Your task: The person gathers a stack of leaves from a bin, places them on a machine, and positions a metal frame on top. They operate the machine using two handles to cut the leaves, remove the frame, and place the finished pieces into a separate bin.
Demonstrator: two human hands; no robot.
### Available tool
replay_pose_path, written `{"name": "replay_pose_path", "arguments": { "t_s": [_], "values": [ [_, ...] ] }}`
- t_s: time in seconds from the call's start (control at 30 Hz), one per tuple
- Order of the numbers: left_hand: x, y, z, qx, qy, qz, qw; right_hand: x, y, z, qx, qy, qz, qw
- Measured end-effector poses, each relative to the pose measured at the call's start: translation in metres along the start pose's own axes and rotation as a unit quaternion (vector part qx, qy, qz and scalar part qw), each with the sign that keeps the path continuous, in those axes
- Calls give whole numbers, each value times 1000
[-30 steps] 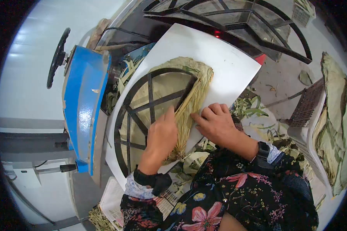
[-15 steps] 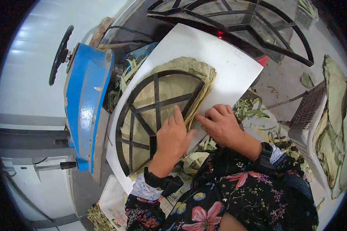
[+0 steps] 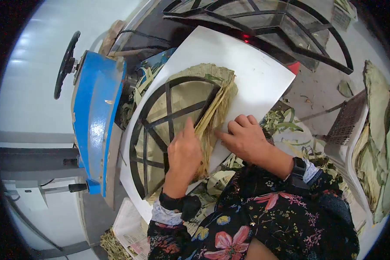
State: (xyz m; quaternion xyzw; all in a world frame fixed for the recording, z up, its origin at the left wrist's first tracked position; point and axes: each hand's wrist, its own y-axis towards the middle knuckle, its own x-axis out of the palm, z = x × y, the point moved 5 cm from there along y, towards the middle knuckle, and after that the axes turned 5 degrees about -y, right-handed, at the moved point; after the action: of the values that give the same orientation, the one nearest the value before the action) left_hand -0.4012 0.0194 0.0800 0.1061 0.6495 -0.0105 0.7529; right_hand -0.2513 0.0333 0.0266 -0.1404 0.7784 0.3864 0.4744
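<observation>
A black metal frame (image 3: 169, 100) with crossing bars lies on a stack of dried leaves (image 3: 219, 110), on a white board (image 3: 247, 60). The leaf edges fan out along the frame's straight right side. My left hand (image 3: 184, 151) rests on the frame and leaves near that side, index finger extended; some fingers are hidden. Against the lower right of the fanned edges is my right hand (image 3: 243, 138), its fingers curled; what its fingertips hold, if anything, is hidden.
A blue machine (image 3: 95, 117) with a black handwheel (image 3: 67, 65) stands left. Another black frame (image 3: 286, 30) lies beyond the board. Leaf scraps (image 3: 284, 121) lie beside the board. A basket (image 3: 346, 125) with large leaves (image 3: 377, 143) is at right.
The frame and my left hand have shifted slightly left. The leaf edges at the frame's right side are now more spread and bent, and my right hand has moved slightly left.
</observation>
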Motion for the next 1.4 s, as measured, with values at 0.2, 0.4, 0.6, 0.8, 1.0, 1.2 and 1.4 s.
{"name": "replay_pose_path", "arguments": {
  "t_s": [0.2,0.4,0.6,0.8,1.0,1.2,1.4],
  "values": [
    [1,5,-3,-63,-17,-23,998,0,4,1,1,4,5,1000],
    [-10,8,-7,-32,-43,-9,999,2,13,4,12,13,-46,999],
    [-20,7,-8,-9,-52,23,998,7,28,1,-15,1,-63,998],
    [-2,19,-16,-20,-15,27,999,10,29,3,-24,13,-48,999],
    [20,21,-8,-10,88,11,996,10,26,7,-1,13,-36,999],
    [21,24,1,-56,93,-45,993,15,30,7,14,0,-27,1000],
    [24,22,-1,-26,117,-12,993,12,28,6,3,4,-36,999]
  ]
}}
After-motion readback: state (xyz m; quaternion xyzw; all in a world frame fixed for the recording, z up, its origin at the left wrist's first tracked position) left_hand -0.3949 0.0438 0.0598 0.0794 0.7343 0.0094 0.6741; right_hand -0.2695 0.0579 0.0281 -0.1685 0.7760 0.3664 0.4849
